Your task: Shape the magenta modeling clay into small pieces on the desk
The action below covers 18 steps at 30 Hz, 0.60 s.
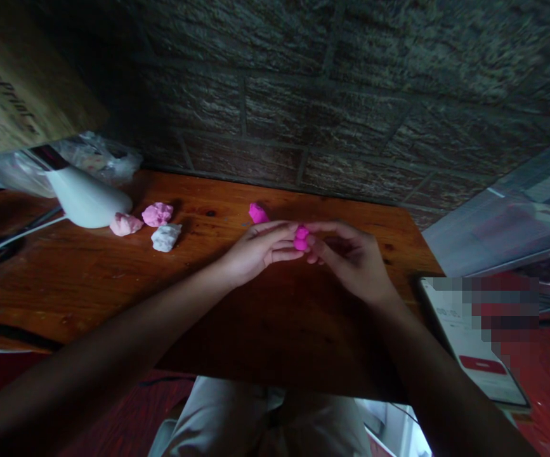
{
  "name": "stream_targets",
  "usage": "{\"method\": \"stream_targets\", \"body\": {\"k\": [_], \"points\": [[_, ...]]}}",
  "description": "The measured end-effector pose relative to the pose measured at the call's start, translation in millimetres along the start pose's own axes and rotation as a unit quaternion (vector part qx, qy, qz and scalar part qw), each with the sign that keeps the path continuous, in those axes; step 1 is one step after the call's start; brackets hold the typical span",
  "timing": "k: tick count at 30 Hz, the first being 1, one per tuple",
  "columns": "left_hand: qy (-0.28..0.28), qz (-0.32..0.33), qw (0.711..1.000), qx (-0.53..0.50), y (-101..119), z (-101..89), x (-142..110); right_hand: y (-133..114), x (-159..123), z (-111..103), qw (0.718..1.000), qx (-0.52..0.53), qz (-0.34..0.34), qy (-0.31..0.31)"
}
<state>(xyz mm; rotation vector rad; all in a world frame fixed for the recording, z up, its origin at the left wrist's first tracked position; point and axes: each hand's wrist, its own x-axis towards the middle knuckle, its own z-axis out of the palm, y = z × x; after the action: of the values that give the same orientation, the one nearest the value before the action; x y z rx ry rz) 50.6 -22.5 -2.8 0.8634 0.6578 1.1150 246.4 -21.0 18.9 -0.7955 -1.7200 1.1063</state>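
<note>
Between my two hands, above the wooden table, is a small bright pink piece of modelling clay (301, 238). My left hand (261, 249) grips its left side with the fingers stretched along it. From the right, the thumb and fingers of my right hand (351, 254) pinch the same piece. Another bright pink clay lump (257, 212) lies on the table just behind my left hand, partly covered by it. Farther left rest a pink clay lump (157, 214), a paler pink lump (125, 224) and a white lump (166, 237), close together.
A lamp with a white base (89, 198) and a brown shade (22, 82) stands at the left, with a clear plastic bag (98, 155) behind it. A tablet (469, 343) lies at the right edge. The brick-patterned wall (275, 114) borders the wooden table (198, 266).
</note>
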Motion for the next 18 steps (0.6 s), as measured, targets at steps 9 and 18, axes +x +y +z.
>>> {"method": "stream_targets", "body": {"k": [9, 18], "points": [[-0.015, -0.017, 1.0, -0.008, 0.4, 1.0, -0.2, 3.3, 0.0, 0.1, 1.0, 0.024, 0.003, -0.001], [-0.024, -0.01, 1.0, 0.006, 0.3, 4.3, -2.1, 3.8, -0.7, 1.4, 1.0, 0.023, 0.01, 0.016]]}}
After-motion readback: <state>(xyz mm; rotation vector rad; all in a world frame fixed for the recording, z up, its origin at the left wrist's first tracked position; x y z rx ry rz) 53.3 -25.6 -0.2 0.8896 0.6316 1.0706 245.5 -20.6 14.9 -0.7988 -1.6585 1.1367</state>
